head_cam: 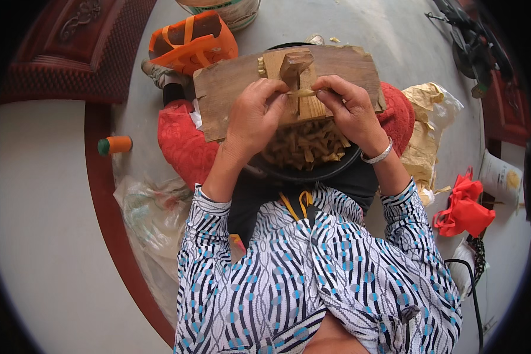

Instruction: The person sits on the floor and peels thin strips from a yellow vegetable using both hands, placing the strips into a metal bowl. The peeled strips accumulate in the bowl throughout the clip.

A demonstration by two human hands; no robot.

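Between my two hands a thin, pale yellowish strip point(302, 93) is held crosswise by its ends. My left hand point(257, 116) pinches the left end, and my right hand point(348, 106) pinches the right end. The strip passes over a dark slot in a small wooden block point(312, 108). An upright wooden piece point(295, 63) stands on that block just beyond the strip. Beneath the block, a wide wooden board point(230, 84) lies across my lap. Under the board's near edge, a dark round basin point(296, 176) holds many short, folded yellowish-brown pieces point(304, 144).
An orange bag point(194, 44) and a bucket point(230, 13) stand beyond the board. An orange thread spool point(115, 145) and clear plastic point(152, 212) lie to the left. Crumpled brown paper point(420, 137) and a red bag point(464, 205) are on the right. A scooter-like vehicle point(473, 44) is farther off.
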